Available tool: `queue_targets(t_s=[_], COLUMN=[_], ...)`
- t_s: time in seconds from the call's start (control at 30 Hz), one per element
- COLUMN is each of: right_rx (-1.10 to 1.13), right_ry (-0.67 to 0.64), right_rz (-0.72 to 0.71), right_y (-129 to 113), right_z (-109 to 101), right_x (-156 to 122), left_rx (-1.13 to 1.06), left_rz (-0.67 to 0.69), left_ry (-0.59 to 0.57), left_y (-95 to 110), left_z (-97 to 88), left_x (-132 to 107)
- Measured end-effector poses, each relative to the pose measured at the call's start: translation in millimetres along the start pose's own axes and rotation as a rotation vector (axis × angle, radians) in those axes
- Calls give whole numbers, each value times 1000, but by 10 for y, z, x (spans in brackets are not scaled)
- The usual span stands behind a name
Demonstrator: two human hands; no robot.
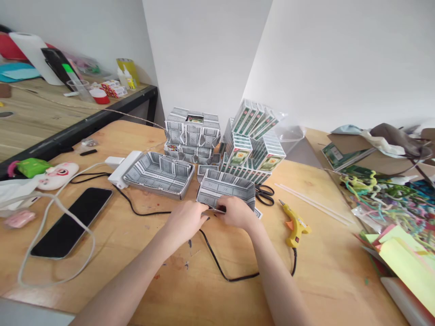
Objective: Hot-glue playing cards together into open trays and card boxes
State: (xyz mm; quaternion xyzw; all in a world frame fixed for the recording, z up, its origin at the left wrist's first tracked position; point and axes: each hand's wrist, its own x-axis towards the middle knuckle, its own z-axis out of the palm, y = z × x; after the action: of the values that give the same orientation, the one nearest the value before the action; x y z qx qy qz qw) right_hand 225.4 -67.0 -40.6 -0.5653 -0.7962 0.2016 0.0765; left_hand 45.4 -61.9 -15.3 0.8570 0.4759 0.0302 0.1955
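Note:
An open tray built of grey-patterned playing cards [226,181] lies in front of me. At the left end of its near wall, my left hand [190,216] is closed, its fingertips partly hidden. My right hand [234,211] pinches the same near wall, fingers over the inside and thumb outside. Left of it rests a larger card tray [159,174]. Behind stands a stack of folded-card blocks [192,129]. Boxed card decks [239,149] are piled at the back, some in clear plastic.
A yellow glue gun [295,226] and black scissors [265,194] lie at right, beside clear glue sticks [314,203]. A black cable [220,267] loops before my hands. To the left are a phone [73,224] and a white power strip [125,168]. Coloured pipe cleaners [390,199] heap at far right.

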Motion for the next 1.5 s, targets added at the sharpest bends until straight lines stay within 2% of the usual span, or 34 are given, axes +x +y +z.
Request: queue_targets(t_s=[0.13,0.33,0.53,0.83,1.03,1.17,1.5], right_rx=[5,23,36,41,90,122,154], right_ry=[2,7,13,-15,-10,5,11], right_rz=[2,-6,-6,19,21,5,13], right_y=[8,47,56,14,5,37,72], right_z=[3,-4,0,-3,1,22,43], right_x=[-1,5,17,17,15,22,38], left_rx=[1,-177,-196,-2,134,186,232], left_rz=[-32,-1,15,-44,-74,-89,-123], left_ry=[160,435,532,368,228,144,201], left_y=[-9,-97,-140,-126,-22,49,103], left_z=[169,495,585,399,252,230,325], left_x=[7,-8,-10,-51,-151,-225,-245])
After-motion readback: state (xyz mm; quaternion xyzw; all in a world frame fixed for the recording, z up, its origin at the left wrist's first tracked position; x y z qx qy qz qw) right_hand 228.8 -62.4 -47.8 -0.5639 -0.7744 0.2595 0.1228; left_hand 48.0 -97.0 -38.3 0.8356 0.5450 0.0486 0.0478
